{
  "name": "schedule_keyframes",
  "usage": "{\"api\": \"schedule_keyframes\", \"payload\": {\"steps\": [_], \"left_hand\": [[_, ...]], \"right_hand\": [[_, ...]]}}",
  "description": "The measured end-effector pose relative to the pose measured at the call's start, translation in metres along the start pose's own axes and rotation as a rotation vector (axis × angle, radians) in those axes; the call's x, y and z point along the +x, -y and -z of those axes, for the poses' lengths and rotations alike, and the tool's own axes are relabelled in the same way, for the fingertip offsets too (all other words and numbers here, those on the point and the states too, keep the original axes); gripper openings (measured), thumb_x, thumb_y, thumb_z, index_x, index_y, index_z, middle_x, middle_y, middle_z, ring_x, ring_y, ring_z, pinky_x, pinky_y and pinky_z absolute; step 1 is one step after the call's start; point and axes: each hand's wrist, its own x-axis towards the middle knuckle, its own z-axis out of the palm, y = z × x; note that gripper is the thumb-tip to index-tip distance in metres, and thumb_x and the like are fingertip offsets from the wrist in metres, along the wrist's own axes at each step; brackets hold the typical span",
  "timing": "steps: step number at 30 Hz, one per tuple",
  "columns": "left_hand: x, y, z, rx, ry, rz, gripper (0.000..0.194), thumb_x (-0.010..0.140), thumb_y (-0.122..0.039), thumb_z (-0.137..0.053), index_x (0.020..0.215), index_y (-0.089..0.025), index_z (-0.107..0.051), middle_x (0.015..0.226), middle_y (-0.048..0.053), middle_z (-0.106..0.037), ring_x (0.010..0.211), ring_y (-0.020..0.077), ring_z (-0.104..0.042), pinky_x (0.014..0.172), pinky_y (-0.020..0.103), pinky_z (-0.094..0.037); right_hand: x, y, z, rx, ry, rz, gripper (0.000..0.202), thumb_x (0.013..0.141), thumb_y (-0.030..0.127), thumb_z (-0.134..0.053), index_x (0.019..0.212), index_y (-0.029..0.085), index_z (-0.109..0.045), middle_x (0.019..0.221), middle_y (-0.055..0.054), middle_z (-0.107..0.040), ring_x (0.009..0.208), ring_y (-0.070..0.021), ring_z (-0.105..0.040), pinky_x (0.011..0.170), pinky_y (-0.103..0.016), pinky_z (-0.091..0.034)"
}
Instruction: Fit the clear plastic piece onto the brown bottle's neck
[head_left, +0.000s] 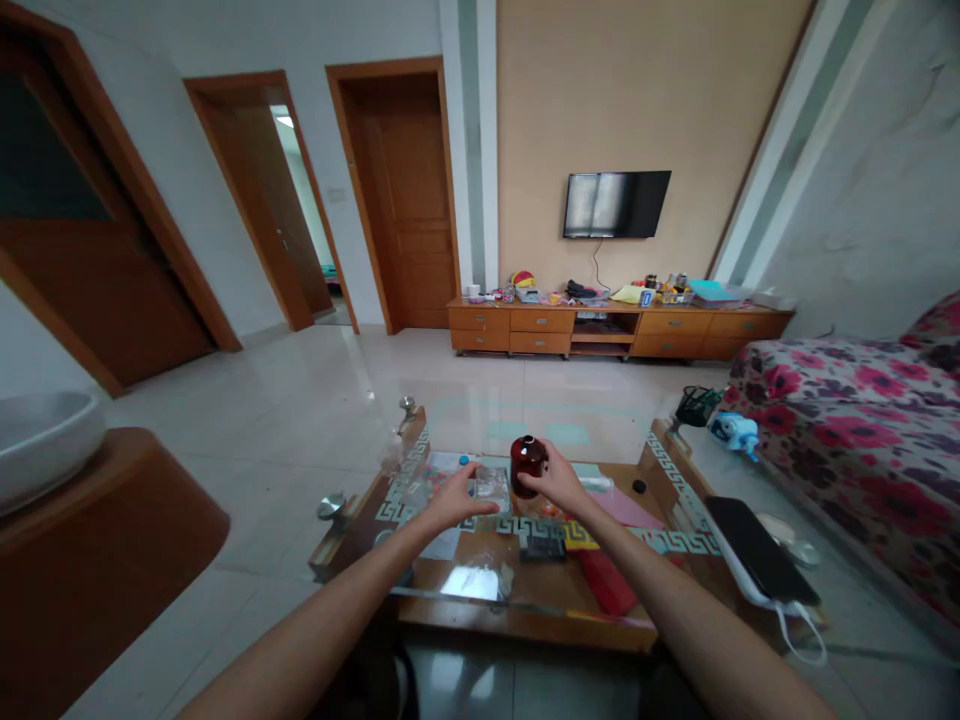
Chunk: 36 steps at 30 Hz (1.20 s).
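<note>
A dark brown bottle [526, 458] stands upright on the glass-topped coffee table [675, 545], and my right hand [553, 484] wraps around its right side. Just left of it sits a small clear glass [491, 487]. My left hand [457, 497] touches that glass from the left, fingers curled on it. Both forearms reach forward from the bottom of the view.
Under the glass top a wooden shelf holds papers, a red item [606, 582] and a dark remote [542, 547]. A black tablet [759, 549] with a white cable lies at the table's right. A flowered sofa [847, 420] stands right, a TV cabinet [615, 328] far back, a basin [45, 440] left.
</note>
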Motion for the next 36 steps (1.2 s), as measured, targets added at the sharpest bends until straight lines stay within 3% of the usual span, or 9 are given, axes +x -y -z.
{"api": "schedule_keyframes", "payload": {"steps": [5,10,16,20,23,28,36], "left_hand": [[-0.001,-0.006,0.003,0.009,0.025,0.037,0.076,0.059,-0.046,-0.094,0.125,-0.023,-0.066,0.125,0.009,-0.074,0.113,0.0318,-0.070,0.099,0.039,-0.053],[-0.010,-0.024,0.003,0.029,-0.035,0.071,0.073,0.060,-0.042,-0.093,0.124,-0.020,-0.066,0.124,0.013,-0.074,0.113,0.0333,-0.070,0.097,0.040,-0.053],[-0.014,-0.061,0.018,0.035,-0.126,0.086,0.064,0.063,-0.044,-0.092,0.118,-0.022,-0.068,0.111,0.008,-0.078,0.100,0.0300,-0.074,0.086,0.036,-0.055],[-0.011,-0.085,0.036,-0.001,-0.176,0.076,0.058,0.071,-0.050,-0.087,0.119,-0.023,-0.068,0.098,0.004,-0.078,0.084,0.0246,-0.074,0.073,0.031,-0.053],[-0.014,-0.096,0.045,-0.012,-0.211,0.063,0.058,0.071,-0.049,-0.088,0.119,-0.025,-0.067,0.095,0.004,-0.078,0.085,0.0245,-0.074,0.070,0.029,-0.052],[-0.023,-0.097,0.050,0.049,-0.251,0.067,0.058,0.070,-0.047,-0.089,0.118,-0.026,-0.064,0.088,0.002,-0.076,0.084,0.0252,-0.074,0.069,0.028,-0.048],[-0.021,-0.085,0.050,0.231,-0.296,0.074,0.064,0.072,-0.055,-0.086,0.123,-0.027,-0.059,0.098,0.004,-0.074,0.091,0.0268,-0.072,0.069,0.029,-0.043]], "right_hand": [[-0.022,0.005,0.023,-0.022,0.064,0.024,0.074,0.073,0.033,-0.082,0.141,0.023,-0.055,0.130,-0.008,-0.070,0.114,-0.0274,-0.067,0.101,-0.044,-0.052],[-0.040,0.002,0.037,0.048,0.169,0.015,0.072,0.076,0.029,-0.079,0.143,0.022,-0.055,0.131,-0.009,-0.070,0.114,-0.0283,-0.068,0.103,-0.046,-0.052],[-0.056,-0.008,0.039,0.059,0.216,-0.035,0.067,0.079,0.032,-0.079,0.142,0.023,-0.058,0.131,-0.009,-0.071,0.114,-0.0314,-0.069,0.100,-0.048,-0.054],[-0.052,-0.003,0.035,0.077,0.207,-0.060,0.068,0.077,0.035,-0.082,0.140,0.023,-0.058,0.127,-0.007,-0.074,0.111,-0.0295,-0.071,0.100,-0.048,-0.054],[-0.045,0.003,0.030,0.083,0.170,-0.084,0.068,0.076,0.038,-0.084,0.138,0.024,-0.060,0.126,-0.007,-0.074,0.110,-0.0289,-0.071,0.102,-0.048,-0.053],[-0.040,0.005,0.023,0.012,0.143,-0.098,0.070,0.074,0.035,-0.084,0.137,0.022,-0.059,0.126,-0.008,-0.074,0.111,-0.0296,-0.071,0.103,-0.050,-0.053],[-0.043,0.017,0.015,-0.075,0.216,-0.079,0.074,0.075,0.036,-0.085,0.142,0.025,-0.055,0.120,-0.007,-0.076,0.106,-0.0302,-0.073,0.098,-0.048,-0.056]]}}
